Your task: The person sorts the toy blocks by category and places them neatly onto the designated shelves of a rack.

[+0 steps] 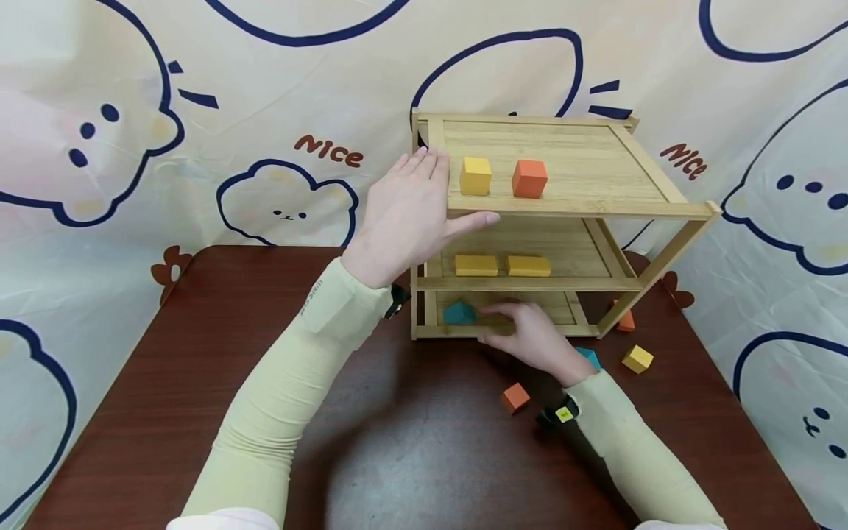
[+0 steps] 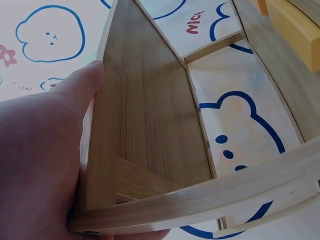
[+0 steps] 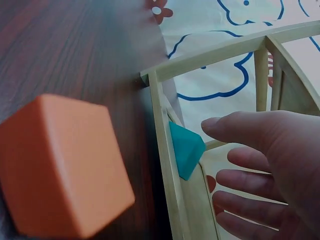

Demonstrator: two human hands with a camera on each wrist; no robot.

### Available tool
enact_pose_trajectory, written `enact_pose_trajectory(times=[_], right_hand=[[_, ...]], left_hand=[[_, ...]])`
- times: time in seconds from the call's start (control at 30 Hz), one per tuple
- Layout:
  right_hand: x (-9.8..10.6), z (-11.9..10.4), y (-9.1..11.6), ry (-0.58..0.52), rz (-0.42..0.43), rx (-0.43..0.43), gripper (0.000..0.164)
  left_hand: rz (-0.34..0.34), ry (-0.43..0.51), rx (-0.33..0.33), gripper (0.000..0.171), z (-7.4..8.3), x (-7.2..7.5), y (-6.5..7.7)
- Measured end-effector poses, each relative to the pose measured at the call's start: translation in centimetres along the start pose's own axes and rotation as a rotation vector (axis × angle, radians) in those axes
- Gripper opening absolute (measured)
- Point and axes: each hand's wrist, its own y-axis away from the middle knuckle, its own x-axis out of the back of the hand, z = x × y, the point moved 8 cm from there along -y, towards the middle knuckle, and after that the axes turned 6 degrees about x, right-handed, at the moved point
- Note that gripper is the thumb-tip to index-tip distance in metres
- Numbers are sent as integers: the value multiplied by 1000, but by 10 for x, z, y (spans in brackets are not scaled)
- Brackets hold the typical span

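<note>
My left hand (image 1: 405, 213) rests on the front left corner of a three-tier wooden shelf (image 1: 566, 209). Its fingers lie straight along the left side, and the thumb stretches along the front edge. In the left wrist view the thumb (image 2: 82, 87) lies against a wooden rail. My right hand (image 1: 530, 338) reaches in at the bottom tier, fingers and thumb spread apart, holding nothing. Just left of its fingertips a teal angular block (image 1: 459, 313) lies on that tier. The right wrist view shows a small gap between the thumb and the teal block (image 3: 186, 150).
A yellow cube (image 1: 475, 177) and an orange cube (image 1: 529, 179) sit on top. Two yellow oblong blocks (image 1: 475, 265) lie on the middle tier. On the table are an orange cube (image 1: 514, 397), a yellow cube (image 1: 638, 359), a partly hidden blue block (image 1: 588, 358) and an orange block (image 1: 626, 321).
</note>
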Motion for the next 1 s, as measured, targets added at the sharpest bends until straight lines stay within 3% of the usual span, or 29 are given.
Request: enact_pose_trajectory(times=[0.6,1.0], right_hand=[[17,2,33,91,-27,-14,49],[20,-1,45,119,-64,-12,47]], left_hand=[[-19,-37,-3,112,1,-1,0],[-6,-22,-17,108,1,0,0]])
